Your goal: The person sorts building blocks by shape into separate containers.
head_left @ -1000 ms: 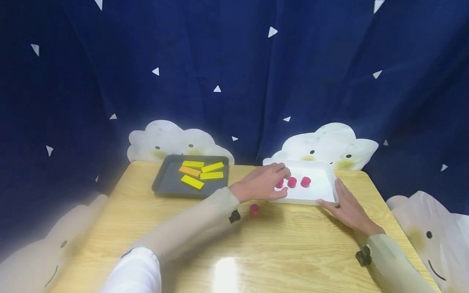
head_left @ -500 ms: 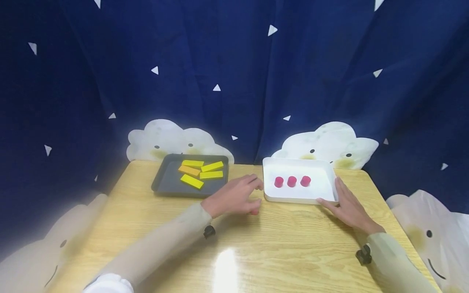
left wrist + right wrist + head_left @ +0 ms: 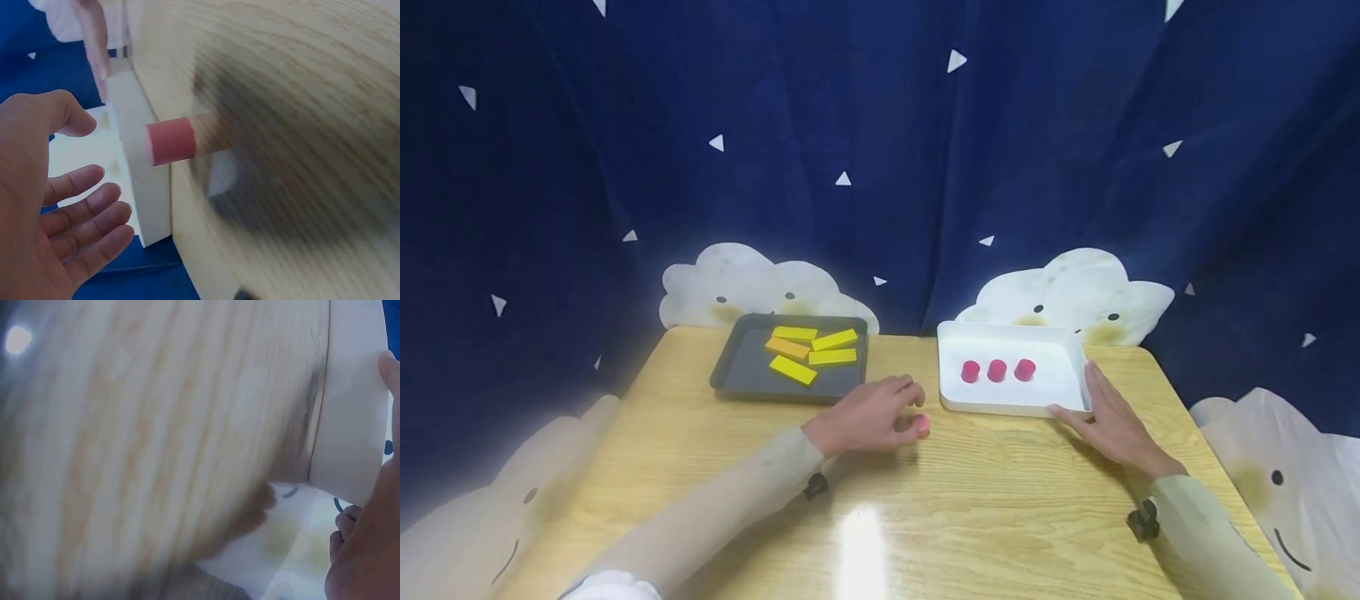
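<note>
Wooden table [image 3: 970, 500] looks slick: my left hand [image 3: 868, 414] hovers, grip open and empty, beside the pink cylinder [image 3: 921, 424]. I could nudge it rolling away. My right hand [image 3: 1108, 421] lies flat against the white tray [image 3: 1060, 400].

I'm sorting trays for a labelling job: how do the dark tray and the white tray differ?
The dark tray is grey and shallow; the white tray has taller walls. The dark tray holds flat yellow and orange blocks; the white tray holds three pink cylinders in a row. Only the white tray is touched, by the right hand. Both are rectangular and sit on the wooden table.
</note>
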### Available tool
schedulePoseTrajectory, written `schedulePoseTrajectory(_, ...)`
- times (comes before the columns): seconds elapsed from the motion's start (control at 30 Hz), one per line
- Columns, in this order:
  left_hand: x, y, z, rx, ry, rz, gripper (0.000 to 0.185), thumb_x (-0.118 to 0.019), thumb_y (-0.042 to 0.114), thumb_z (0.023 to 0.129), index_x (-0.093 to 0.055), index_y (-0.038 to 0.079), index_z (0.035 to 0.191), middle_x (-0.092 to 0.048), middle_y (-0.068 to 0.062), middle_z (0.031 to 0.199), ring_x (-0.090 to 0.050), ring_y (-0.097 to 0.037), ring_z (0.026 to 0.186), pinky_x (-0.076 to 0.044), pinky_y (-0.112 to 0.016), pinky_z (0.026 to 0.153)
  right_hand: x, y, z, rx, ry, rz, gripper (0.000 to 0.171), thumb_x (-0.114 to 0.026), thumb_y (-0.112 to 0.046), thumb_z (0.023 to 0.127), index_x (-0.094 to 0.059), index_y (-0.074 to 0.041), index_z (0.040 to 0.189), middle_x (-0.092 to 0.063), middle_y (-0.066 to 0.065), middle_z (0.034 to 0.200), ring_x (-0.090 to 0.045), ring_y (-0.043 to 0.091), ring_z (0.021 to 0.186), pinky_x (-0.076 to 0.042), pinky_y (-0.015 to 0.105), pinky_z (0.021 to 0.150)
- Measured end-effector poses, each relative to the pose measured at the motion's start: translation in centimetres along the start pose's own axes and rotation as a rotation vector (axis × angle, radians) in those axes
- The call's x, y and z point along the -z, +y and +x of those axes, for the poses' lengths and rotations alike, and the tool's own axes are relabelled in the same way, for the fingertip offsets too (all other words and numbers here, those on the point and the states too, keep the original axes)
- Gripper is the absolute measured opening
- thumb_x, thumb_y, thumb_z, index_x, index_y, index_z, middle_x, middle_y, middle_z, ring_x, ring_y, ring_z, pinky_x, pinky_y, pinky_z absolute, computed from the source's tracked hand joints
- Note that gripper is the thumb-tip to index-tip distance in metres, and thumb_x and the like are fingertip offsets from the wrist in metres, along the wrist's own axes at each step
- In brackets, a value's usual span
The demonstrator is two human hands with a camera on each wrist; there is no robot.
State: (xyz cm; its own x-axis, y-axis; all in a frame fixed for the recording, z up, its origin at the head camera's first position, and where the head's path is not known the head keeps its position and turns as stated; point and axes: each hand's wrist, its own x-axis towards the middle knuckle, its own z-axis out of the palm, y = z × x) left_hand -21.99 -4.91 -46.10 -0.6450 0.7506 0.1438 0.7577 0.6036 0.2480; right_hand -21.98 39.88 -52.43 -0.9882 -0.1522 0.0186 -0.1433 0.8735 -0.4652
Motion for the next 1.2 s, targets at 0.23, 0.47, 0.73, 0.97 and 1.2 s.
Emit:
schedulePoseTrajectory(0.23,-1.7,-0.4,0.5,-0.026,-0.004,0.058,0.035,-0.07,0.042,0.101,-0.068,0.014,0.121,-0.059,0.005,0.102,-0.054,-0.01,0.085,-0.052,-0.022,0.072,0.1,-0.4,-0.1,-0.009,-0.009,0.01,0.118,-0.062,-0.066,0.101,0.011,-0.003,0.169,0.008,0.026,0.178,-0.004,0.054,0.161,-0.013,0.078,0.124)
schedulePoseTrajectory(0.47,-2.1,-0.3,1.0,-0.044,-0.029,0.101,0.028,-0.069,0.037,0.1,-0.066,0.014,0.115,-0.056,0.006,0.096,-0.052,-0.01,0.084,-0.047,-0.02,0.07,-0.1,-0.1,-0.3,-0.004,-0.006,0.017,0.119,-0.062,-0.067,0.101,0.013,-0.006,0.169,0.008,0.024,0.178,-0.004,0.053,0.162,-0.013,0.078,0.124)
schedulePoseTrajectory(0.73,-2.2,0.0,1.9,-0.055,-0.032,0.142,0.014,-0.065,0.031,0.098,-0.06,0.019,0.101,-0.05,0.007,0.086,-0.05,-0.009,0.077,-0.04,-0.019,0.06,0.0,-0.3,-0.3,0.006,0.002,0.006,0.117,-0.063,-0.063,0.102,0.014,-0.006,0.169,0.008,0.025,0.178,-0.005,0.054,0.161,-0.014,0.078,0.124)
schedulePoseTrajectory(0.97,-2.3,0.0,2.2,-0.045,-0.076,0.177,0.014,-0.065,0.031,0.097,-0.056,0.02,0.094,-0.05,0.007,0.084,-0.05,-0.009,0.075,-0.038,-0.019,0.058,-0.1,-0.6,-0.3,-0.003,-0.004,0.006,0.117,-0.062,-0.064,0.102,0.014,-0.006,0.169,0.009,0.024,0.178,-0.005,0.054,0.161,-0.014,0.078,0.124)
schedulePoseTrajectory(1.2,-2.5,-0.1,2.4,-0.051,-0.084,0.156,0.014,-0.066,0.029,0.096,-0.055,0.021,0.092,-0.05,0.008,0.082,-0.05,-0.008,0.073,-0.039,-0.019,0.058,0.0,-0.6,-0.3,-0.01,0.004,-0.004,0.117,-0.063,-0.064,0.102,0.011,-0.005,0.17,0.005,0.026,0.178,-0.007,0.054,0.161,-0.015,0.079,0.123)
